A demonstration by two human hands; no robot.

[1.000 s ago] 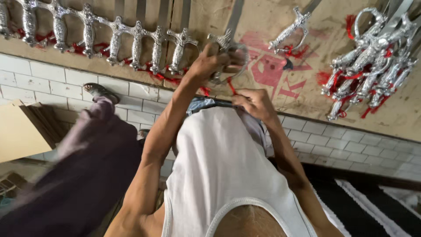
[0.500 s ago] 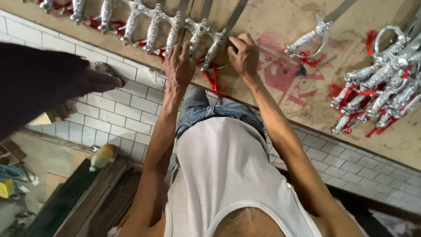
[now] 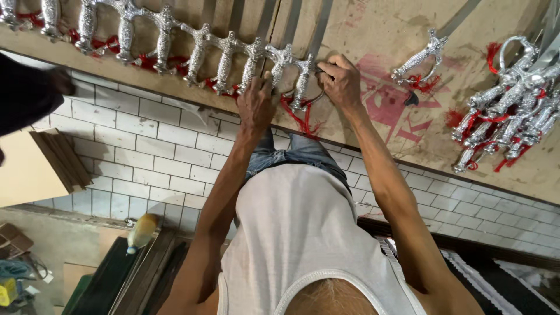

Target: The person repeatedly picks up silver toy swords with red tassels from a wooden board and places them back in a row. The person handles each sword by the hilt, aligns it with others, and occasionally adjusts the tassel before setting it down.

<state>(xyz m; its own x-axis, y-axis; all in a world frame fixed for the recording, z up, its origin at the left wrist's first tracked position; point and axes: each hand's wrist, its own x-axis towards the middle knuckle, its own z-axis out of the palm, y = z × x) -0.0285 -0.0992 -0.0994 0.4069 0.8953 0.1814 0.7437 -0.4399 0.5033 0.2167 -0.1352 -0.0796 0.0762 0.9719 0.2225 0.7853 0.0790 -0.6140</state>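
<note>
Left hand: laid on the worktop at 11 o'clock; fingers spread open against a silver hilt.
Right hand: at 12 o'clock; fingers closed, pinching the end hilt of the row.
Red tassels: hung over the worktop edge; snagging judged possible.
Risk: neighbouring hilts could be knocked askew, the row being tightly packed.
Far pile: at 2 o'clock, well apart.

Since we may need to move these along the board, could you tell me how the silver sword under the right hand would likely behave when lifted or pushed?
The sword looks like cast metal with a long flat blade, so probably stiff and fairly heavy at the hilt. Its knobbly hilt should give the right hand good grip. The red tassel hangs limp and would likely trail or snag.
</note>
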